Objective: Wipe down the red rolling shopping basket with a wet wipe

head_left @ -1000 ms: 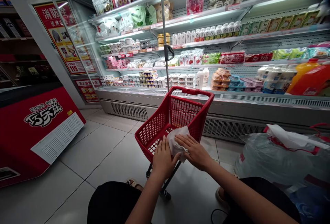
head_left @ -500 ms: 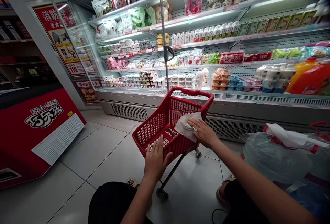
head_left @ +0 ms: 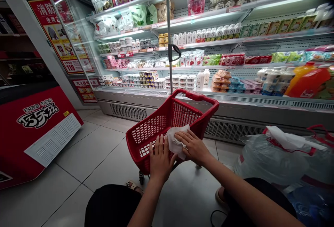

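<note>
A red plastic shopping cart (head_left: pixel 150 131) with lattice walls stands in front of me, its handle up at the far right. My right hand (head_left: pixel 193 147) presses a crumpled white cloth (head_left: pixel 174 138) against the near side rim, fingers bent over it. Just left of the cloth, my left hand (head_left: pixel 160 159) lies over the same rim with its fingers stretched into the basket. Its palm covers part of the near wall. Whether the white sheet is a cloth or a paper wipe is hard to tell.
A lit refrigerated display (head_left: pixel 161 94) with several shelves of packaged goods runs along the back. A red freezer (head_left: pixel 41 129) stands at left. Plastic-wrapped bottles (head_left: pixel 271 161) sit at right. Grey floor tiles (head_left: pixel 101 154) lie beneath, and my knees flank the cart.
My right hand has slid the cloth left along the near rim, closer to my left hand. The cart has turned and shifted slightly left. My left hand remains on the rim.
</note>
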Demonstrator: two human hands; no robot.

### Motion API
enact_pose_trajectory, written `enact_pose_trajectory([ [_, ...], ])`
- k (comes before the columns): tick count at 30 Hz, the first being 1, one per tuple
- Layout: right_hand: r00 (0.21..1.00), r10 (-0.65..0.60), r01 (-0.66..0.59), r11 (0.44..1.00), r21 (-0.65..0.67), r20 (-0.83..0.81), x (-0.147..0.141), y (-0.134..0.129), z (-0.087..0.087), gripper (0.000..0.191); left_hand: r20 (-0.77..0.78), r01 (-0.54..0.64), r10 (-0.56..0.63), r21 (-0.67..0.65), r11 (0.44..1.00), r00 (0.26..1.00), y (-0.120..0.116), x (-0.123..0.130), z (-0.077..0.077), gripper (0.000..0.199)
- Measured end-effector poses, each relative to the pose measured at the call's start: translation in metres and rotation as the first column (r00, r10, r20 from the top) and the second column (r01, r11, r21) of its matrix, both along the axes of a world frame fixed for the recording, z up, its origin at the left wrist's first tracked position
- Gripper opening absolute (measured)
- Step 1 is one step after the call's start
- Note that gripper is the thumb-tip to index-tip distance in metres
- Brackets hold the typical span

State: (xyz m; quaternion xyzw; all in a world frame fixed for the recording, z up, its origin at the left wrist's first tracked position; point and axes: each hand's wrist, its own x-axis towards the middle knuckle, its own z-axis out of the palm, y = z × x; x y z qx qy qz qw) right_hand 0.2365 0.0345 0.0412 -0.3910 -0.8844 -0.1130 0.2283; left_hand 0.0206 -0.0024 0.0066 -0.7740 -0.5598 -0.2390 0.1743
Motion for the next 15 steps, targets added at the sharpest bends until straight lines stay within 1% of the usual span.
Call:
enact_pose_trajectory([
  [2, 1.0, -0.02, 0.02, 1.0, 0.018, 0.015, 0.009, 0.002, 0.003, 0.07, -0.031, 0.04, -0.04, 0.007, 0.999, 0.999, -0.002, -0.011, -0.002, 0.082],
  [4, 0.996, -0.084, 0.083, 0.996, 0.043, 0.02, 0.025, 0.006, 0.006, 0.069, -0.057, 0.079, -0.078, 0.013, 0.997, 0.995, -0.002, -0.021, -0.002, 0.083],
  [6, 0.987, -0.157, 0.155, 0.985, 0.076, 0.023, 0.047, 0.013, 0.009, 0.069, -0.07, 0.097, -0.095, 0.016, 0.995, 0.993, -0.001, -0.027, -0.003, 0.084],
  [9, 0.963, -0.269, 0.266, 0.955, 0.129, 0.008, 0.087, 0.027, 0.015, 0.071, -0.066, 0.1, -0.099, 0.019, 0.995, 0.993, 0.0, -0.027, -0.003, 0.08],
  [12, 0.919, -0.391, 0.394, 0.906, 0.152, -0.052, 0.12, 0.041, 0.021, 0.07, -0.05, 0.104, -0.104, 0.015, 0.994, 0.993, 0.0, -0.023, -0.003, 0.078],
  [14, 0.895, -0.438, 0.446, 0.884, 0.142, -0.086, 0.125, 0.047, 0.021, 0.069, -0.041, 0.106, -0.106, 0.006, 0.994, 0.994, -0.002, -0.02, -0.002, 0.077],
  [15, 0.891, -0.444, 0.454, 0.881, 0.132, -0.095, 0.122, 0.048, 0.02, 0.068, -0.038, 0.107, -0.107, -0.001, 0.994, 0.994, -0.003, -0.018, -0.001, 0.077],
])
